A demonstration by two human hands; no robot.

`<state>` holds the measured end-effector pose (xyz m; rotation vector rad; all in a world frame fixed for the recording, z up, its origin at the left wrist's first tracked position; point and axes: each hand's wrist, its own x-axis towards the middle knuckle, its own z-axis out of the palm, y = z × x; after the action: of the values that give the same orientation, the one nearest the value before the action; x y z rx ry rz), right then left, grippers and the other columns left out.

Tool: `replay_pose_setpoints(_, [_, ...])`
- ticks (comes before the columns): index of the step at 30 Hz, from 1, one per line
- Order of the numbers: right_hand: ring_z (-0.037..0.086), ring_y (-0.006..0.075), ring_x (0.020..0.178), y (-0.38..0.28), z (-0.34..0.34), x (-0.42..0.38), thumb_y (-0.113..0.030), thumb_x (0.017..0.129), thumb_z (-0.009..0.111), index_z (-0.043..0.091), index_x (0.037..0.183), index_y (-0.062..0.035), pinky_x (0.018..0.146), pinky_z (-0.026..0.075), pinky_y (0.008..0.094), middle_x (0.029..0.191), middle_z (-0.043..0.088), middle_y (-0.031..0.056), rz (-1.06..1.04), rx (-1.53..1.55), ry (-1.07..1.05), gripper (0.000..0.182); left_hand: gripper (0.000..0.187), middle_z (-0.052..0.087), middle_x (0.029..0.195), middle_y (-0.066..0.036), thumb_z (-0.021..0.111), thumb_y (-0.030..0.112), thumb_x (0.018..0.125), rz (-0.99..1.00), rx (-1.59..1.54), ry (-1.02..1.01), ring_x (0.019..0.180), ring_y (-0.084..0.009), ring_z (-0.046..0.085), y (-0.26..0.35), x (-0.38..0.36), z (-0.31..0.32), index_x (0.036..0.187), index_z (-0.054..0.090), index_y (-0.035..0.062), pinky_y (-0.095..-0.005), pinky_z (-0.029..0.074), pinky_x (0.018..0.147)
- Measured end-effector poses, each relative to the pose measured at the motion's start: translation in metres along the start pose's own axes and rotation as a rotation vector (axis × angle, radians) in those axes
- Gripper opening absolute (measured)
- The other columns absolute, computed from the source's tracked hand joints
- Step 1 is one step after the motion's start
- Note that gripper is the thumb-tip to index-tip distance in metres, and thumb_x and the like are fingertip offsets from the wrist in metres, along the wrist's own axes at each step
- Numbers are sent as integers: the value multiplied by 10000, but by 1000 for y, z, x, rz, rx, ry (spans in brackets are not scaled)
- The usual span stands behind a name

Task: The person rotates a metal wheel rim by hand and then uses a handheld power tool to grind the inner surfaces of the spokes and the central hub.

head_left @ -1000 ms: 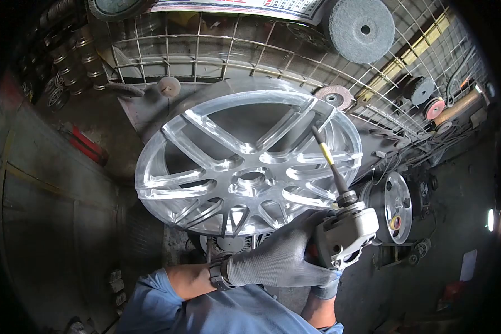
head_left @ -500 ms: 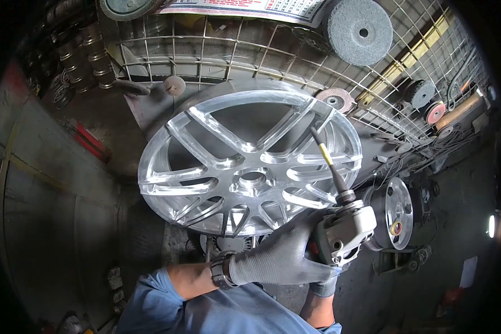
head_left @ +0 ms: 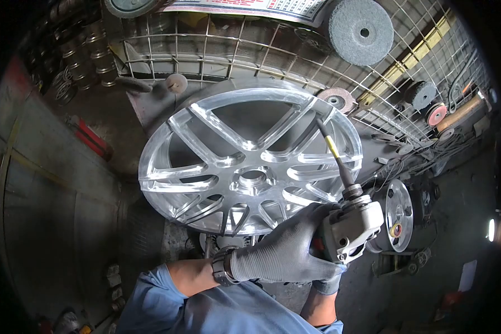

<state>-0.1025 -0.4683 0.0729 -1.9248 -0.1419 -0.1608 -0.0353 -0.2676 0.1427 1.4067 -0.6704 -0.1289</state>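
Observation:
A bare silver alloy wheel (head_left: 251, 147) with paired spokes lies face up in front of me. My left hand (head_left: 289, 250), in a grey glove, is wrapped round an angle grinder (head_left: 353, 229) beside the wheel's near right edge. A long tapered attachment (head_left: 331, 146) with a yellow band runs from the grinder head over the wheel. Its tip overlaps the spoke end near the upper right rim. My right hand (head_left: 327, 285), also gloved, is at the grinder's rear, its fingers mostly hidden behind my left hand and the tool.
Behind the wheel stands a wire mesh rack (head_left: 217, 47). A large grey abrasive wheel (head_left: 345, 33), a flap disc (head_left: 337, 99) and a red disc (head_left: 436, 114) are on or near it. Another wheel (head_left: 399, 214) stands at right, near tangled cables (head_left: 428, 149).
Both hands and the grinder have shifted slightly right and away from me. The attachment's tip has moved up and right towards the rim. The wheel has stayed in place.

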Motion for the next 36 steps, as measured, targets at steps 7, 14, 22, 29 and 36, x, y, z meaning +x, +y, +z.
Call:
replay_pose_setpoints(7, [661, 301, 918, 6, 5, 0, -421, 988, 440, 272, 1503, -176, 771, 574, 401, 1167, 607, 221, 8, -11, -25, 595, 862, 523, 1275, -201, 845, 275, 691, -77, -120, -92, 1193, -296, 551, -9, -9, -10, 1372, 412, -28, -394, 443, 1027])
replay_pose_setpoints(14, [663, 295, 917, 19, 17, -12, -385, 995, 456, 269, 1504, -180, 770, 577, 395, 1165, 609, 217, 47, -45, -83, 579, 906, 561, 1267, -164, 881, 282, 688, -76, -209, -70, 1180, -234, 562, -37, -27, -2, 1387, 390, -20, -376, 462, 1003])
replay_pose_setpoints(22, [665, 287, 915, 4, 10, 4, -343, 1003, 476, 266, 1504, -184, 769, 580, 388, 1163, 612, 213, -17, 11, -1, 566, 847, 519, 1288, -191, 828, 272, 702, -10, -90, -81, 1220, -287, 531, -22, -12, -8, 1382, 416, -19, -390, 430, 1040])
replay_pose_setpoints(29, [668, 280, 914, 5, 10, 4, -307, 1011, 493, 264, 1505, -188, 767, 582, 382, 1161, 614, 210, -19, 21, 7, 558, 897, 550, 1252, -183, 876, 282, 687, 1, -64, -114, 1169, -253, 567, -18, -8, -14, 1372, 391, -35, -388, 473, 991])
replay_pose_setpoints(36, [670, 274, 913, 32, 20, -28, -270, 1018, 509, 261, 1506, -191, 766, 584, 376, 1159, 617, 207, 74, -41, -70, 553, 964, 542, 1289, -175, 891, 274, 657, -68, -153, -127, 1208, -254, 542, -39, -23, -11, 1403, 362, -34, -387, 442, 1036])
